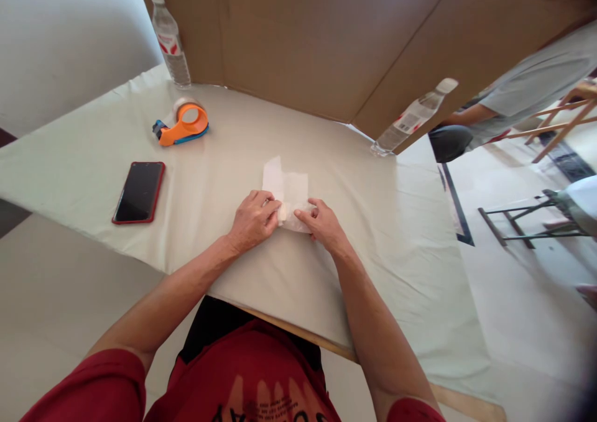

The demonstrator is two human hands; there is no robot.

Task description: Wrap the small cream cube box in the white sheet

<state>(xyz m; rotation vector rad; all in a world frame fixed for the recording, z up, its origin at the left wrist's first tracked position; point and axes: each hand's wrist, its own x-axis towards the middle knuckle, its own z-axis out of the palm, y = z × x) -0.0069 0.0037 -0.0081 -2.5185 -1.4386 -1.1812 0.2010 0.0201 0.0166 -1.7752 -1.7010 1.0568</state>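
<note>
A thin whitish sheet (296,188), perhaps plastic wrap or paper, lies partly flat near the table's front edge. Its near part looks crumpled and see-through. My left hand (254,222) is closed in a pinch at the left side of a small pale folded piece (282,213) on the sheet. From the right, my right hand (325,224) grips the sheet's crumpled near edge between thumb and fingers. What lies inside the folds, if anything, I cannot make out.
On the left are a phone (138,192) in a red case and an orange tape dispenser (184,122). Water bottles stand at the back left (170,43) and back right (413,119), against a cardboard screen (298,43). A seated person (522,92) is beyond the right end.
</note>
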